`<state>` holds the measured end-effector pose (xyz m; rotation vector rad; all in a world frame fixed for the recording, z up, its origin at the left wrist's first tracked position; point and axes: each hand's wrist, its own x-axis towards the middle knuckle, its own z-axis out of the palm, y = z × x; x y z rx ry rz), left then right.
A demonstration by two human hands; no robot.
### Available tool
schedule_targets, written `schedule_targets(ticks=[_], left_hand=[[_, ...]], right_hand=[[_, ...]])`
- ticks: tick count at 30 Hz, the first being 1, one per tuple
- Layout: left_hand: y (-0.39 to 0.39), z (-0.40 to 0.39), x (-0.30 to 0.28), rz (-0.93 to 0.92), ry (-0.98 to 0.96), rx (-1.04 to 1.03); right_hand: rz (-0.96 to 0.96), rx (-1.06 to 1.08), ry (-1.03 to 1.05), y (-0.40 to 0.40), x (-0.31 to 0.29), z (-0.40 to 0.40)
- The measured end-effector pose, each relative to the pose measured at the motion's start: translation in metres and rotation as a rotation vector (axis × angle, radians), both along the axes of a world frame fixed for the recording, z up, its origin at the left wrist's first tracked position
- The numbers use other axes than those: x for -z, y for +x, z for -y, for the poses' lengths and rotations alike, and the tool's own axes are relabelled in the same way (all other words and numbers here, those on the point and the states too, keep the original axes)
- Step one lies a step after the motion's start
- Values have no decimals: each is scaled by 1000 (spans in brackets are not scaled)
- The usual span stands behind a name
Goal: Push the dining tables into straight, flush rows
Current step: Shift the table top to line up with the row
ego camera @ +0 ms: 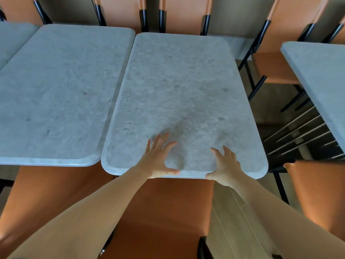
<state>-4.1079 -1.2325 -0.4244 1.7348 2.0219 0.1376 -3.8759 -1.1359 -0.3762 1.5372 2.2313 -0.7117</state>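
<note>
A grey stone-look dining table (179, 86) stands in the middle of the head view, its near edge right in front of me. My left hand (158, 159) lies flat on the top near that edge, fingers spread, thumb along the rim. My right hand (225, 164) rests on the same edge, fingers spread on the top and thumb against the rim. A second table (61, 86) stands touching its left side; that table's near edge sits farther from me, so the two front edges are not level. A third table (11, 40) shows at the far left.
Another grey table (321, 75) stands apart at the right, across a gap. Orange chairs with black legs line the far side (183, 14). An orange chair seat (162, 212) is below my arms, another chair (321, 193) at the right. Wooden floor (227, 221) shows between them.
</note>
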Motion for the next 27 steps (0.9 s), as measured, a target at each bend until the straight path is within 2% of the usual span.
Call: schedule_targets(ticks=[4,8,14,19,27], left_hand=[[-2,-2,13,-45,68,53],[5,0,25,-226,62,123],[7,-1,29,-310,44,138],[9,0,28,-343,25,140],[13,3,27,-351,25,112]], right_hand=[[63,-153,84,2,13,-13],[128,-399,122,-1,29,-19],[-19,-390,258,11,65,-16],[-64,-402,439,16,75,-11],[-87,-419,552,17,87,-11]])
